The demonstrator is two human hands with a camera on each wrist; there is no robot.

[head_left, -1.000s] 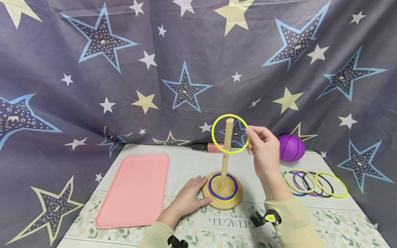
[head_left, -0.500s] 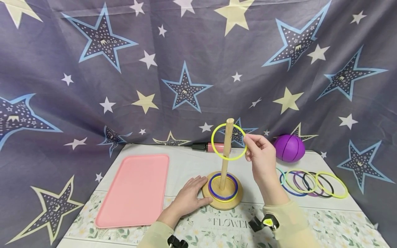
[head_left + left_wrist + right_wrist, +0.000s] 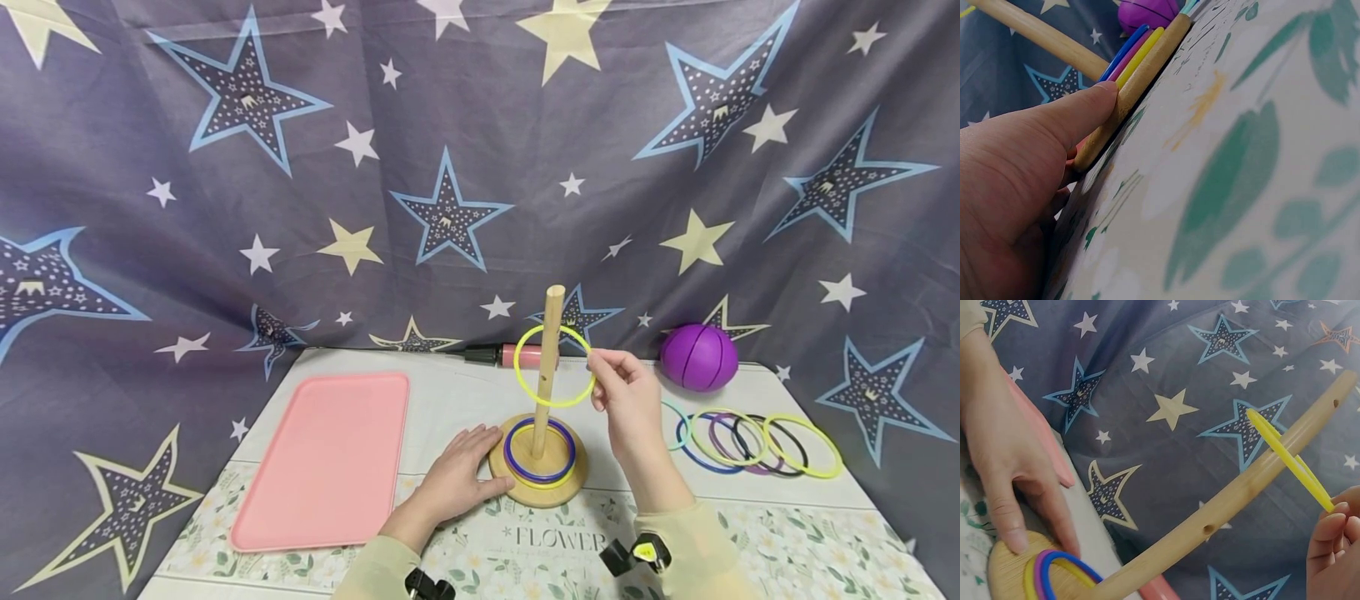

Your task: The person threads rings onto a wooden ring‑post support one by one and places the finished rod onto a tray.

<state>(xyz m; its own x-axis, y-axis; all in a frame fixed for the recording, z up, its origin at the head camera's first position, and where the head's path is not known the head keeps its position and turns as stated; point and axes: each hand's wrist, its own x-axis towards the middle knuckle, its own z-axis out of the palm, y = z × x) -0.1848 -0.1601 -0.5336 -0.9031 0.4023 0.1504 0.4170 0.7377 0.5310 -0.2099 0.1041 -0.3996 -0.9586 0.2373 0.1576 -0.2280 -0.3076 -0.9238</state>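
My right hand (image 3: 628, 402) pinches a yellow ring (image 3: 553, 403) by its right edge between thumb and fingers. The ring encircles the upright wooden post (image 3: 551, 333), partway down from the top, as the right wrist view also shows. The post rises from a round wooden base (image 3: 577, 487). Around its foot lie a blue ring (image 3: 1054, 555), a purple ring (image 3: 1037, 575) and another yellow ring (image 3: 1029, 584), stacked on the base. My left hand (image 3: 461, 473) rests at the left edge of the base, fingers spread, with the thumb (image 3: 1088, 109) against its rim.
A pink tray (image 3: 322, 462) lies at the left of the table. Several overlapping rings (image 3: 802, 421) lie at the right, below a purple ball (image 3: 699, 358). Behind the post is a pink and black pump-like cylinder (image 3: 517, 356). A star-patterned cloth (image 3: 450, 108) hangs behind the table.
My right hand has moved down and slightly left, bringing the yellow ring from around the post's top to lower along it. My left hand has stayed at the base.
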